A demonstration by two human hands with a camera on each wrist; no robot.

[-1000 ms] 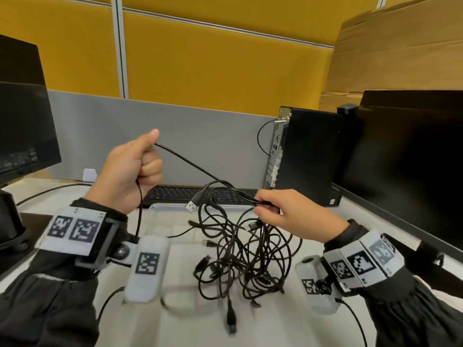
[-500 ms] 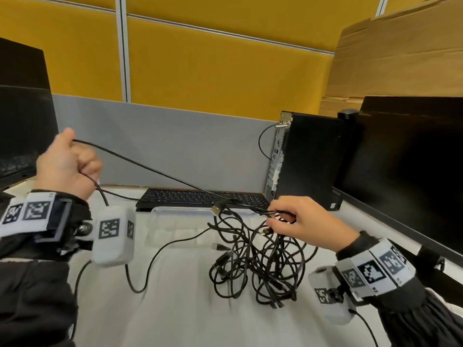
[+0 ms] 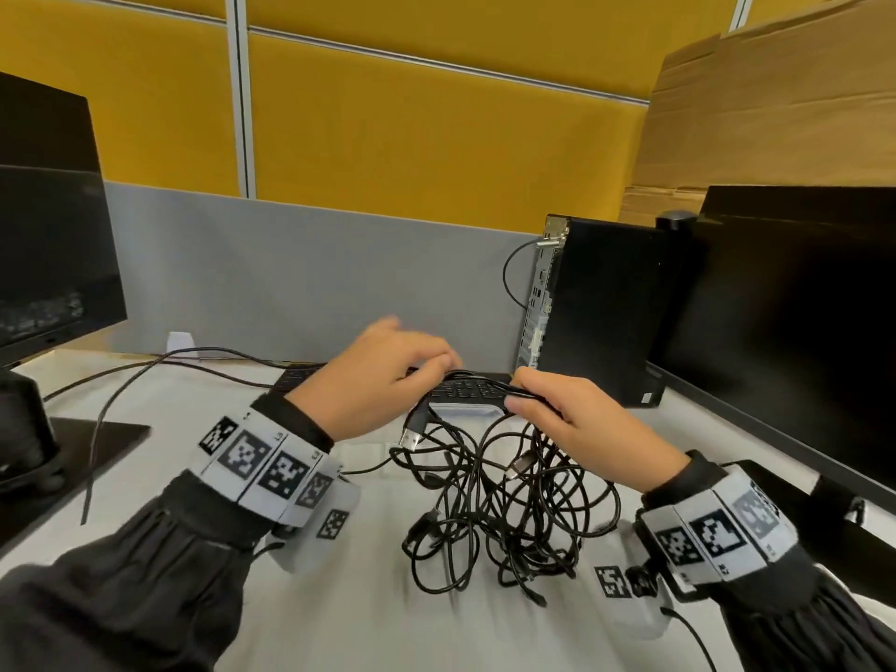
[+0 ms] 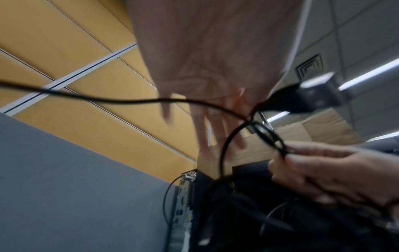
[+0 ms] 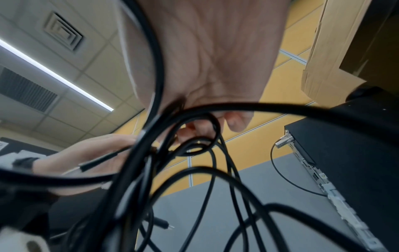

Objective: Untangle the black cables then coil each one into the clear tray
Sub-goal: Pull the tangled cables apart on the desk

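I read the job as barely begun. The table (image 3: 339,623) carries one big knot of black cables (image 3: 504,516), and that knot is my landmark: it hangs and pools in the middle, its top lifted clear, its lower loops resting on the surface. The clear tray (image 3: 465,409) lies just behind the knot, in front of the keyboard (image 3: 465,388), and I see no coil in the part of it that shows. One loose cable (image 3: 145,375) trails away to the left of the knot across the table, seemingly drawn free but not coiled.

My right hand (image 3: 577,424) is clamped on several strands at the top of the knot, fingers curled round them. My left hand (image 3: 383,375) comes in at the knot's upper left with fingers spread straight, gripping nothing; it is blurred. A USB plug (image 3: 412,434) dangles just under it.

What remains, I judge: nearly every cable to separate, and all the coiling.
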